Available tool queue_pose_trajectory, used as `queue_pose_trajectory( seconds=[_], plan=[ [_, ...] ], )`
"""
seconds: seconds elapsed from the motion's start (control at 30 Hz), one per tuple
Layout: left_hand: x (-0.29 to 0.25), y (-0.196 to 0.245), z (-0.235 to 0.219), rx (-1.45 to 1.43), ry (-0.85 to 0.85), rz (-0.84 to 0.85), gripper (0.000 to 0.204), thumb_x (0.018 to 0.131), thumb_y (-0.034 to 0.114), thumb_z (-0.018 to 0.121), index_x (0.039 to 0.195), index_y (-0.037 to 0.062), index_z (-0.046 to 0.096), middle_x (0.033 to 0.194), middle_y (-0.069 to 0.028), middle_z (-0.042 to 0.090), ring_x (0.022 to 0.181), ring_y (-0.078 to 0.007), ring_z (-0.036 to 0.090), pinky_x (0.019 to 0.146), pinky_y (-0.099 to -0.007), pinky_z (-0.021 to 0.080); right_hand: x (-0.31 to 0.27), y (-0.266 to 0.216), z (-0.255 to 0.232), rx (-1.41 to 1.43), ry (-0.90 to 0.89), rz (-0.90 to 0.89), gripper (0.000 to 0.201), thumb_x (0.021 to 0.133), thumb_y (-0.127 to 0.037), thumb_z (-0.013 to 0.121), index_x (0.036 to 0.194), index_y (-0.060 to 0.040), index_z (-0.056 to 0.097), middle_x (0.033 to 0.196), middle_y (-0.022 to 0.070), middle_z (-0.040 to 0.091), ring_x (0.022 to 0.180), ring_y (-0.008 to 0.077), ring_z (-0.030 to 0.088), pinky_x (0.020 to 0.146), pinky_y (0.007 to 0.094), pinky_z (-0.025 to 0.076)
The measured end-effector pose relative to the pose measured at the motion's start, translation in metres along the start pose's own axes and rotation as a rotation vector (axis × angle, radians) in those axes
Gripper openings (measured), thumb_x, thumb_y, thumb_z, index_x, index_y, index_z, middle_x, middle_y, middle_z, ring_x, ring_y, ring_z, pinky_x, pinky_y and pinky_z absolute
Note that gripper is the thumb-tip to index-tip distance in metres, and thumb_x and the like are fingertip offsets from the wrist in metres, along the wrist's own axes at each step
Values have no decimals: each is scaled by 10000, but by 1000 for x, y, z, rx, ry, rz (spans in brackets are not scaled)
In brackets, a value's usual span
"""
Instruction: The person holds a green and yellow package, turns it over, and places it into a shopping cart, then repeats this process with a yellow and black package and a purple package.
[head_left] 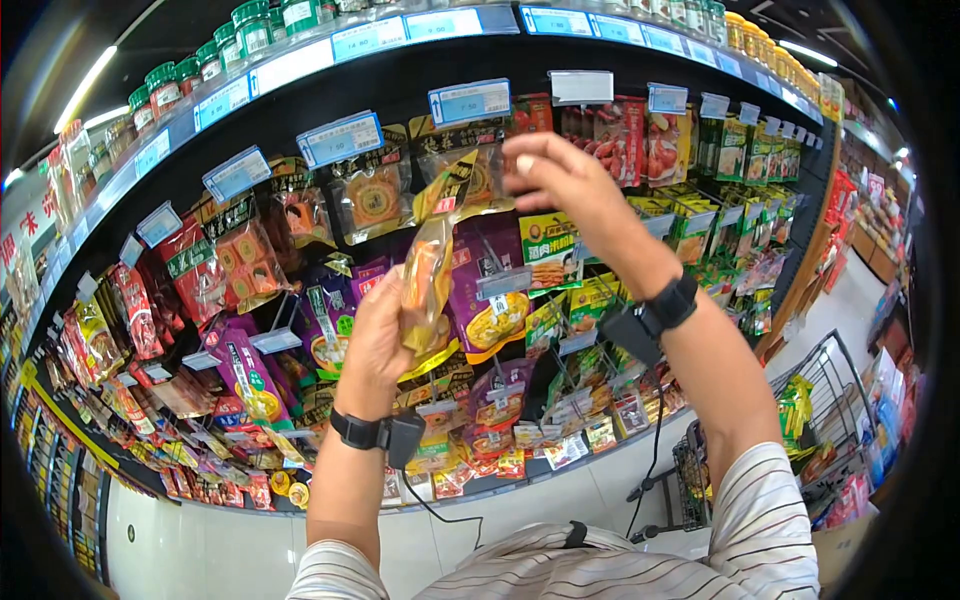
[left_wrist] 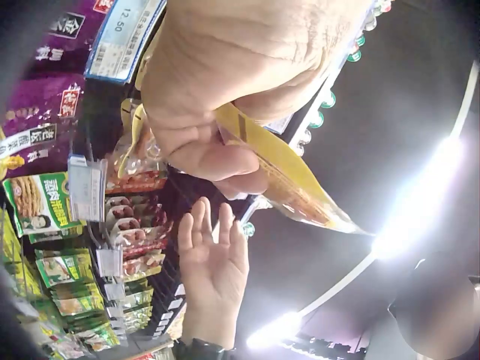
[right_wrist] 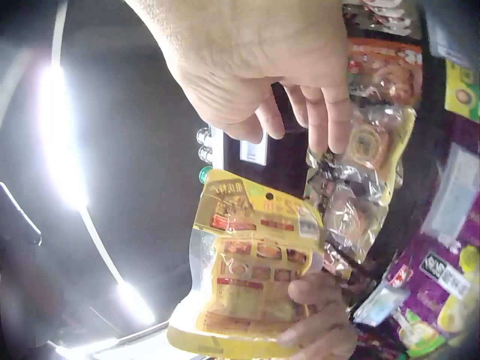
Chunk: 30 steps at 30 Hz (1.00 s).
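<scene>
The left hand (head_left: 375, 330) pinches the lower edge of a yellow clear-windowed food package (head_left: 430, 275), held upright in front of the hanging packets. In the right wrist view the printed back of the package (right_wrist: 255, 277) faces the camera, with the left fingers (right_wrist: 319, 307) on its edge. The right hand (head_left: 565, 185) is raised to the right of the package's top, fingers loosely bent and holding nothing; in the left wrist view its palm (left_wrist: 214, 274) shows. Behind them hang similar clear packets (head_left: 370, 200) below price tags.
Purple pouches (head_left: 490, 300) and green packets (head_left: 735, 150) hang on hooks around the hands. Jars (head_left: 250, 30) line the shelf above, with a price strip (head_left: 380, 38) along its edge. A wire cart (head_left: 820, 370) holding goods stands at the right. Below lies a tiled floor (head_left: 240, 545).
</scene>
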<state>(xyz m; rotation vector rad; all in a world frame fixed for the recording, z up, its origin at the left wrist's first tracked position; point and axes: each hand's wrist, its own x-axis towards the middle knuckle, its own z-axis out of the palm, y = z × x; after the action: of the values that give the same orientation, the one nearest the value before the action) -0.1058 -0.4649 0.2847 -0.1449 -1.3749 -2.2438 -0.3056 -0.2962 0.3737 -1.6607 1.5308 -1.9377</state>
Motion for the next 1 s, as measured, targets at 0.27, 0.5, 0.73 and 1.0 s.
queue_pose_trajectory(
  seconds=[0.27,0.5,0.73,1.0],
  plan=[
    [18,11,-8,155,63,106,302,1012,225,549,1227,16,583,1091,-57,676,931,-138,678,765,-291,571,44,-15,-13,77,-77,-68,386,964,-314,546,1229,-41,614,1249,83,590,1181,219,555,980,351,471],
    [26,14,-13,204,21,119,354,1009,165,514,1300,-33,545,1135,-88,682,984,-151,685,848,-286,562,41,-34,-9,69,-56,-121,380,978,-305,532,1213,-20,620,1187,127,641,1116,241,614,943,357,500],
    [42,4,-4,511,141,337,414,1017,230,542,1298,-73,560,1129,-58,663,990,-83,601,871,-232,477,48,-44,-14,-113,-44,-132,435,997,-369,531,1268,-35,593,1205,121,638,1098,203,618,935,336,506],
    [68,2,16,606,54,460,399,1032,244,523,1287,-60,568,1178,-79,647,1056,-111,609,912,-241,471,49,-53,-16,-206,-30,-157,453,1003,-380,531,1274,-21,590,1221,147,646,1094,222,644,920,327,529]
  ],
)
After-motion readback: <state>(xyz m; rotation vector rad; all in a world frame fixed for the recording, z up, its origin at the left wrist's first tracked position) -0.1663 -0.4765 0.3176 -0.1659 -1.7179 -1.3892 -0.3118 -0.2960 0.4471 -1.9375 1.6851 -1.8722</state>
